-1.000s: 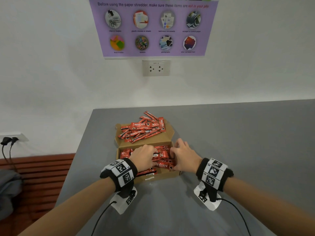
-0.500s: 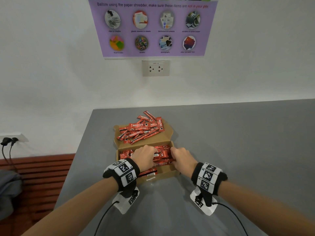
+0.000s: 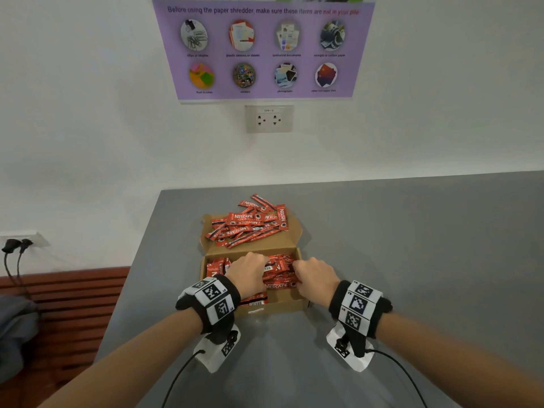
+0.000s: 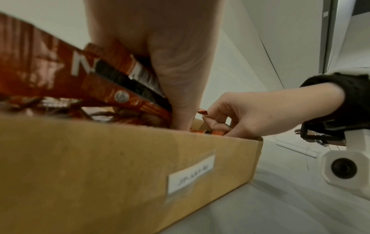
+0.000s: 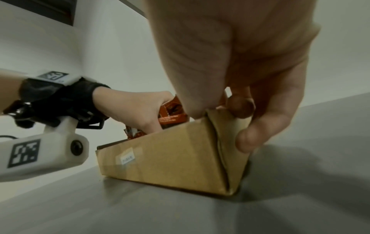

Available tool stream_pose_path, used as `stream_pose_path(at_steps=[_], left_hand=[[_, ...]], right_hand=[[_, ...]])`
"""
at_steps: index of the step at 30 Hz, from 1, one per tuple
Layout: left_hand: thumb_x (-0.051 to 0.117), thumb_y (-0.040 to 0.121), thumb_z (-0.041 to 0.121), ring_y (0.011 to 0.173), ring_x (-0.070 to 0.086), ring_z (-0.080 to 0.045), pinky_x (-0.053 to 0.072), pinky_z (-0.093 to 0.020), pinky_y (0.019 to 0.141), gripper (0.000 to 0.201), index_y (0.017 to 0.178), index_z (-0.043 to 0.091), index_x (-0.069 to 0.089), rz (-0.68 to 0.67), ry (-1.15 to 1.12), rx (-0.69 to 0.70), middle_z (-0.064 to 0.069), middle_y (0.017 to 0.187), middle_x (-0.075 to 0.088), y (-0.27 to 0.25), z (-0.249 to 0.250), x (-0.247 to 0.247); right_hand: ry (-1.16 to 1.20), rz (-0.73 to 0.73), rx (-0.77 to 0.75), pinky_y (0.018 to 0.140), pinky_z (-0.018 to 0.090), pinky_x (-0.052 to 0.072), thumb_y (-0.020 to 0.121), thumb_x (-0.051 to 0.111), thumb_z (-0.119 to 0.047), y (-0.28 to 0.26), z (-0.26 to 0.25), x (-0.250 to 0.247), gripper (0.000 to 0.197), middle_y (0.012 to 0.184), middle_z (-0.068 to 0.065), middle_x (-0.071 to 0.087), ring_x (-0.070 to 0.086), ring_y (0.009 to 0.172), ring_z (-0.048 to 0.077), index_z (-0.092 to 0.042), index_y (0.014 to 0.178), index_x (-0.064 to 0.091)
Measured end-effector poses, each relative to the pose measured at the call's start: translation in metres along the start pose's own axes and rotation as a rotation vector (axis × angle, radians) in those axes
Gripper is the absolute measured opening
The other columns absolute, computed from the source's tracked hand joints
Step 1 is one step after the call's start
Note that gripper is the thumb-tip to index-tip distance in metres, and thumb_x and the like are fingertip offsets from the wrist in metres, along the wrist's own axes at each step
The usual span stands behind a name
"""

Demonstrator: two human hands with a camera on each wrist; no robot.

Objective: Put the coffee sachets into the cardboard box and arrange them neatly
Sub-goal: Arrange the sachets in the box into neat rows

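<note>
Both hands work inside the cardboard box (image 3: 273, 301), which sits on the grey table (image 3: 412, 260) with its lid folded flat behind it. Left hand (image 3: 250, 273) reaches down among the Nescafé coffee sachets in the box (image 3: 279, 270), fingers curled into the red packets; the left wrist view shows a bundle of sachets (image 4: 112, 88) held against its palm and thumb, so it grips several at once. Right hand (image 3: 315, 276) is at the box's right end, fingers bent down over the wall; the right wrist view shows its little finger (image 5: 252, 139) outside the corner of the box (image 5: 180, 155) while the other fingers dip inside, and the left wrist view shows its fingertips (image 4: 214, 123) pinching the end of one sachet. A loose heap of sachets on the lid (image 3: 250, 225) waits to go in, one or two spilling past the lid's far edge onto the table.

These sachets look light, thin and glossy, so they probably slide over one another and fan out easily. Each is a flat, flexible stick with crimped ends. Taking hold across the middle of a small stack, thumb on one face and fingers on the other, should keep them aligned; tapping the ends against the box wall would square them. The box itself is light card and may shift if pushed.
</note>
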State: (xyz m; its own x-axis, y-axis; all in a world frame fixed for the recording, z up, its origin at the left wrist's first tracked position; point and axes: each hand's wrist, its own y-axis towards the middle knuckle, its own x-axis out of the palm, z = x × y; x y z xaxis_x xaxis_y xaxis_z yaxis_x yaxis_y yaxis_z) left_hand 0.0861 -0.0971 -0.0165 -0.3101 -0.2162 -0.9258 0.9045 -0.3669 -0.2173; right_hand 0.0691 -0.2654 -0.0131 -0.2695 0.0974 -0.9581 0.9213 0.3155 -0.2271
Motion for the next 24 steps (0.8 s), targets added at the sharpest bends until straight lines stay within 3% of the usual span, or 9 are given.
stream_pose_path(at_steps=[8,15,24], left_hand=[[0.069,0.079,0.017,0.094,0.062,-0.025,0.052,-0.035,0.078,0.028,0.105,0.013,0.06,-0.006,0.026,0.001,-0.005,0.108,0.064,0.001,-0.001,0.001],[0.07,0.078,0.018,0.096,0.062,-0.026,0.052,-0.038,0.082,0.032,0.108,0.012,0.06,-0.009,0.028,0.012,-0.005,0.111,0.062,0.001,-0.002,-0.001],[0.076,0.072,0.022,0.093,0.061,-0.023,0.053,-0.038,0.082,0.037,0.105,0.012,0.061,-0.027,0.028,0.02,-0.004,0.109,0.062,0.004,-0.005,-0.002]], right_hand=[[-0.007,0.019,0.007,0.073,0.038,0.052,0.09,0.043,-0.013,0.0,-0.001,0.005,0.014,0.099,0.012,0.063,0.062,0.088,0.032,-0.009,0.1,0.052],[-0.052,-0.051,-0.001,0.068,0.033,0.043,0.087,0.049,-0.014,0.0,-0.002,-0.007,0.016,0.104,0.013,0.06,0.061,0.093,0.032,-0.008,0.102,0.052],[-0.02,-0.079,-0.021,0.068,0.032,0.044,0.086,0.053,-0.015,0.001,0.0,-0.01,0.019,0.104,0.013,0.061,0.061,0.093,0.031,-0.007,0.104,0.051]])
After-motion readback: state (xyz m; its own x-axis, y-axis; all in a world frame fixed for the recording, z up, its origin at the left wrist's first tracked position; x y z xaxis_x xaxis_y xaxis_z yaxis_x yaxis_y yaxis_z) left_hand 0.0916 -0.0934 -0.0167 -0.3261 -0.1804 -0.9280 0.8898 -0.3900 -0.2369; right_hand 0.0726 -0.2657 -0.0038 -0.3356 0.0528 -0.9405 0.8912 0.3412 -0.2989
